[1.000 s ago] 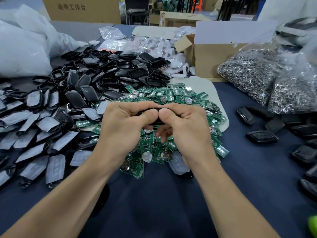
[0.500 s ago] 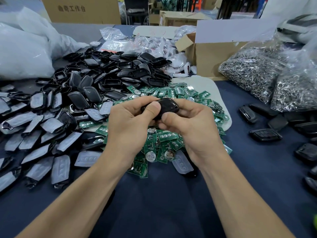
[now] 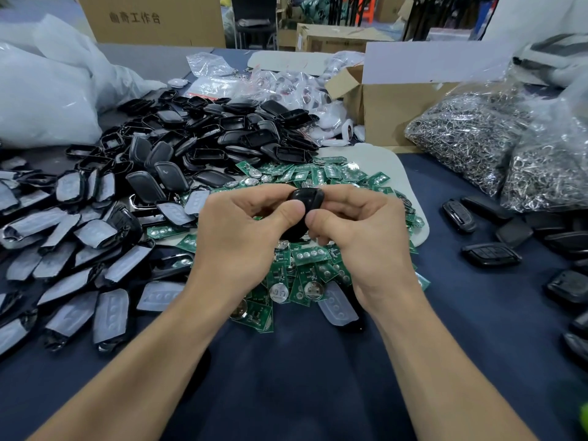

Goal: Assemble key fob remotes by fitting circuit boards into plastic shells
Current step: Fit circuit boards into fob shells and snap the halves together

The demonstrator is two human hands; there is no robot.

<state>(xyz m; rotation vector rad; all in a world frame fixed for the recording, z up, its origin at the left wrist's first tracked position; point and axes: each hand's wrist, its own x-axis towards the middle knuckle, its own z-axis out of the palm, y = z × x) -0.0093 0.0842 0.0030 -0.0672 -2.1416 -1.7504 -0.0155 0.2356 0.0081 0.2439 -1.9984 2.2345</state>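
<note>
left hand (image 3: 241, 240), right hand (image 3: 369, 237): both grips pinch black fob (image 3: 307, 198) | clear bags (image 3: 566, 103): metal rings (image 3: 461, 138) | cardboard box (image 3: 397, 116): contents hidden

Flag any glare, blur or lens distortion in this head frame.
Head view: light is even, shadows soft; a faint highlight sits on the glossy black plastic fob shell pinched between left hand and right hand; the clear bags of silver metal rings sparkle brightly; wide-angle stretch enlarges the forearms near the bottom; centre sharp, edges slightly smeared.

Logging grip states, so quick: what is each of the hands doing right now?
Left hand: pinching the black key fob shell, thumb on it.
Right hand: pinching the same shell.
</note>
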